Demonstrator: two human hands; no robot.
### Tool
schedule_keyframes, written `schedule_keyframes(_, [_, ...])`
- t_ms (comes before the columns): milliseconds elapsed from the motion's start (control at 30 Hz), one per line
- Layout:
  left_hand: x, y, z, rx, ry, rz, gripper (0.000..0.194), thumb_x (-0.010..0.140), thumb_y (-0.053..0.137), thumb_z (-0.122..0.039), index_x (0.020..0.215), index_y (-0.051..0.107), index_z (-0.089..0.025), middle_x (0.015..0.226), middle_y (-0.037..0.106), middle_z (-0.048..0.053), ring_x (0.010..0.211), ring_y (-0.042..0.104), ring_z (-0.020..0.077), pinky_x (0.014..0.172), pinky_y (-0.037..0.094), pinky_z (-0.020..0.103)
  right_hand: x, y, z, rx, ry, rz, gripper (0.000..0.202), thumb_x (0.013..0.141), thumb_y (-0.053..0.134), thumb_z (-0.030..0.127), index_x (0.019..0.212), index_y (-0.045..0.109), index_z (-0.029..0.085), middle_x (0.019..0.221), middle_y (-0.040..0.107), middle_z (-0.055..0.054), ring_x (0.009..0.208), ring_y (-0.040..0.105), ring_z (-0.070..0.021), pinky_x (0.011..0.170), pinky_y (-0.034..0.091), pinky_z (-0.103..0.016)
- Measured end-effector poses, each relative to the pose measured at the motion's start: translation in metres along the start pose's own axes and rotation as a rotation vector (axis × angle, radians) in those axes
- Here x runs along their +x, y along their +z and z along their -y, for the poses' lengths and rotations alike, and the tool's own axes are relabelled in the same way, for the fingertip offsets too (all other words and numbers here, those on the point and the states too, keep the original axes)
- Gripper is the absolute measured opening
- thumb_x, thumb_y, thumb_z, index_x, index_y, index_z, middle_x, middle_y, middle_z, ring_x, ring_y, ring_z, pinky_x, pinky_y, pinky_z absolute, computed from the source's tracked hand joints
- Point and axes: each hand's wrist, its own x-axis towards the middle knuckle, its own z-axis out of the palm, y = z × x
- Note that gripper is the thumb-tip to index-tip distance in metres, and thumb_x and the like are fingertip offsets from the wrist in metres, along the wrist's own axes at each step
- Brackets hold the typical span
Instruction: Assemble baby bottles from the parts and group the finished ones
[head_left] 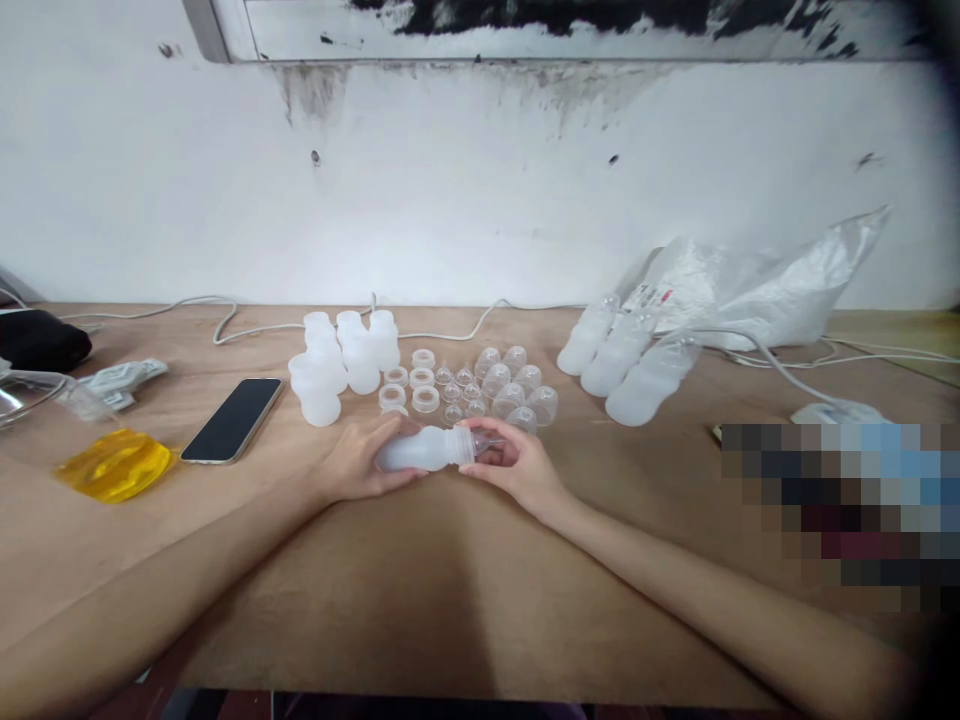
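Near the middle of the table, my left hand (365, 462) is closed around the body of a frosted white bottle (426, 450), which lies on its side in the air or just above the wood. The fingers of my right hand (517, 462) grip the ringed neck at its right end, where a clear teat shows between them. Just behind are white rings (424, 399), small clear teats (465, 378) and clear domed caps (510, 402). Several open white bottles (358, 358) stand at the back left. Three capped bottles (649, 385) are at the back right.
A phone (232, 420) lies at the left, beside a yellow item (120, 465) and a clear container (34, 400). White cables (480, 325) run along the wall. A plastic bag (735, 290) sits at the back right, and a blurred-out area covers the right edge.
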Motion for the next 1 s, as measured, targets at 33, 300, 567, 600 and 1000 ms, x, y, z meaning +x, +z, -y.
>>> schedule_keyframes(33, [0.0, 0.0, 0.0, 0.01, 0.005, -0.001, 0.04, 0.072, 0.06, -0.044, 0.101, 0.049, -0.018, 0.092, 0.062, 0.005, 0.079, 0.06, 0.0184, 0.065, 0.049, 0.028, 0.0, 0.0, 0.0, -0.008, 0.0, -0.002, 0.045, 0.055, 0.074, 0.025, 0.097, 0.058, 0.023, 0.106, 0.056, -0.004, 0.068, 0.056, -0.0101, 0.068, 0.049, -0.027])
schedule_keyframes(300, [0.001, 0.0, -0.002, 0.094, 0.125, -0.042, 0.039, 0.076, 0.058, -0.038, 0.105, 0.048, -0.015, 0.097, 0.063, 0.009, 0.084, 0.061, 0.0189, 0.07, 0.05, 0.029, -0.001, 0.0, 0.002, -0.068, 0.009, -0.011, 0.048, 0.054, 0.075, 0.028, 0.098, 0.058, 0.021, 0.1, 0.059, -0.004, 0.057, 0.052, -0.0073, 0.059, 0.049, -0.025])
schedule_keyframes(567, [0.0, 0.004, 0.002, 0.187, 0.259, -0.136, 0.039, 0.077, 0.058, -0.034, 0.109, 0.046, -0.015, 0.102, 0.062, 0.01, 0.094, 0.058, 0.0206, 0.077, 0.05, 0.032, 0.005, -0.005, 0.006, -0.145, 0.01, -0.012, 0.047, 0.052, 0.076, 0.033, 0.092, 0.057, 0.018, 0.093, 0.058, -0.005, 0.072, 0.059, -0.0139, 0.071, 0.05, -0.03])
schedule_keyframes(600, [0.0, 0.004, 0.003, 0.202, 0.28, -0.137, 0.039, 0.076, 0.059, -0.032, 0.109, 0.046, -0.015, 0.103, 0.062, 0.01, 0.095, 0.058, 0.0205, 0.078, 0.05, 0.032, 0.005, -0.005, 0.007, -0.16, 0.015, -0.009, 0.047, 0.051, 0.076, 0.033, 0.091, 0.057, 0.018, 0.092, 0.058, -0.005, 0.073, 0.059, -0.0143, 0.071, 0.05, -0.03])
schedule_keyframes(1000, [0.002, 0.002, 0.002, 0.182, 0.342, -0.14, 0.041, 0.075, 0.062, -0.03, 0.111, 0.048, -0.015, 0.105, 0.062, 0.009, 0.095, 0.059, 0.0187, 0.08, 0.049, 0.031, 0.001, -0.007, 0.016, -0.187, 0.108, 0.057, 0.044, 0.057, 0.073, 0.034, 0.094, 0.056, 0.016, 0.089, 0.063, -0.008, 0.069, 0.061, -0.0163, 0.054, 0.049, -0.027])
